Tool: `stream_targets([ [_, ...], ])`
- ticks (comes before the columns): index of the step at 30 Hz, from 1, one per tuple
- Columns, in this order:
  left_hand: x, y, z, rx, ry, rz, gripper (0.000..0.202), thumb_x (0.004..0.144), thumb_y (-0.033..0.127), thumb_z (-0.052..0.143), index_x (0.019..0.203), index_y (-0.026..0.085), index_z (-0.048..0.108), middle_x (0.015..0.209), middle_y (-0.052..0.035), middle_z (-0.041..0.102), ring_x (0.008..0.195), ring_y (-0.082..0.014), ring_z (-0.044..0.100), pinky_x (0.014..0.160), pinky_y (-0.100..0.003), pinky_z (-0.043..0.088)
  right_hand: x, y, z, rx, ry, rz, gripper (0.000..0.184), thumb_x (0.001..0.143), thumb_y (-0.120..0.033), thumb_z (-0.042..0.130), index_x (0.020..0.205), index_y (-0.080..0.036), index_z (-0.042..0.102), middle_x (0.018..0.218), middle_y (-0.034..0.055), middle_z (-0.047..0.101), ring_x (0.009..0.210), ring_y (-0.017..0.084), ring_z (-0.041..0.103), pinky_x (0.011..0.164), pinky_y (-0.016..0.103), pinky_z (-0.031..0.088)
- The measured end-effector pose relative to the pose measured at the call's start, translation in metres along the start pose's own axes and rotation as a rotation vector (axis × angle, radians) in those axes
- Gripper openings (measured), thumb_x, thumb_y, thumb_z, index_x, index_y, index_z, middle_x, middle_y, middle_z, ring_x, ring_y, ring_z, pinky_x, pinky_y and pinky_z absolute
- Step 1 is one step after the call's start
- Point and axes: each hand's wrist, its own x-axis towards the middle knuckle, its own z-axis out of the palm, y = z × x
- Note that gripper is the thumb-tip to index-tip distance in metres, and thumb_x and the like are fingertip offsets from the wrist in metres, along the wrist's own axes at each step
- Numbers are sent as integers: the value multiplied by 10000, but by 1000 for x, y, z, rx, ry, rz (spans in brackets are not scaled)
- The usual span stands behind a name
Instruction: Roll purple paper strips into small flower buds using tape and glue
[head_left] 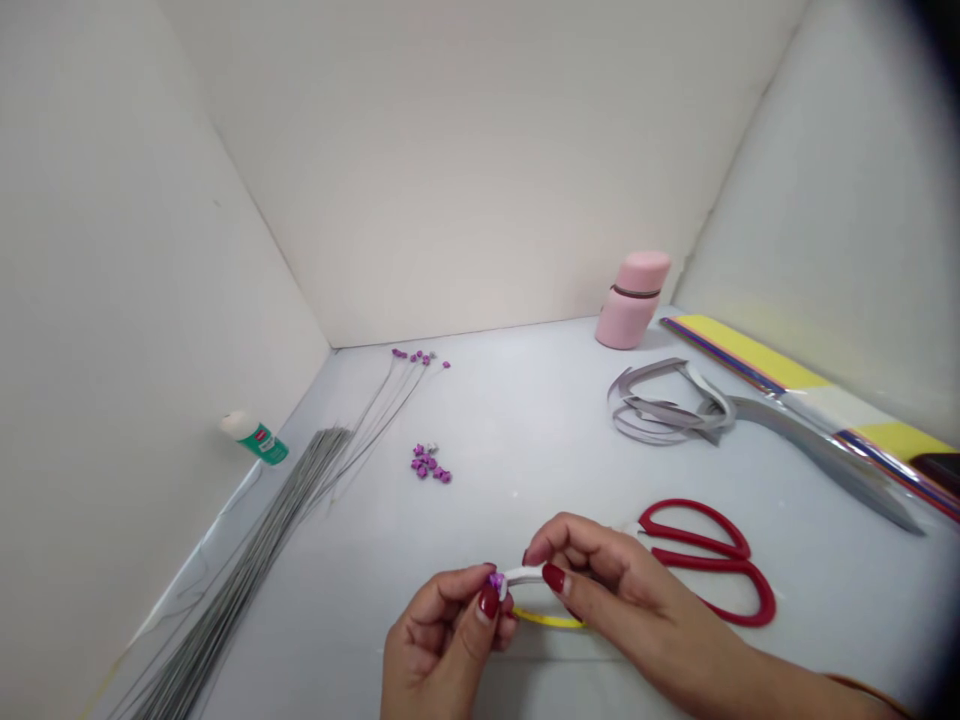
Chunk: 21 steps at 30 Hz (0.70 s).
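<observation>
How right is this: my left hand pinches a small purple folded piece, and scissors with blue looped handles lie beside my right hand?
Not blue: the head view shows scissors with red looped handles beside your right hand. Your left hand pinches the small purple folded piece.

Lighting is bright, cool and largely even; its source is out of view. The back wall (480, 180) reads pale, slightly greyer toward the top. The tabletop (517, 410) carries one small glint and a faint sheen. Shadows near the left hand (442, 640) and right hand (637, 600) are soft and weak. Streaks of glare mark the glossy packet (814, 403). Small lettering on the glue stick (255, 437) is illegible. Wide-angle distortion is evident: the pink bottle (627, 319) leans outward. Dark, soft-edged vignetting curves along the right margin, heaviest in the upper corner.
</observation>
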Motion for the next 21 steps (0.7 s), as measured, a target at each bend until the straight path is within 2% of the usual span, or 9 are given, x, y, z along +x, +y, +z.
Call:
stream_targets([
  [5, -1, 0, 0, 23, 12, 12, 260, 423, 311, 821, 598, 148, 721, 504, -40, 699, 429, -76, 587, 472, -125, 481, 0, -1, 0, 28, -21, 45, 202, 835, -360, 452, 833, -171, 520, 604, -45, 414, 557, 97, 355, 520, 208, 289],
  [10, 1, -2, -2, 37, 42, 16, 256, 441, 304, 815, 623, 150, 721, 521, -36, 702, 455, -83, 596, 500, -136, 494, 1, -2, -1, -77, -15, 29, 200, 832, -341, 457, 787, -163, 537, 696, -1, 518, 636, 119, 432, 579, 225, 336],
  [16, 3, -3, -4, 55, 46, -11, 251, 455, 293, 810, 635, 144, 716, 535, -30, 698, 477, -97, 604, 505, -155, 497, -1, -3, 0, -106, -34, 88, 52, 761, -199, 497, 785, -164, 526, 752, 15, 571, 641, 118, 474, 554, 214, 350],
  [21, 2, -5, -3, 58, 13, -19, 233, 473, 285, 803, 640, 146, 719, 529, -27, 693, 477, -91, 600, 510, -150, 486, 0, -6, 3, -171, 7, 61, 78, 710, -139, 482, 734, -162, 552, 706, 7, 581, 628, 116, 499, 535, 204, 361],
])
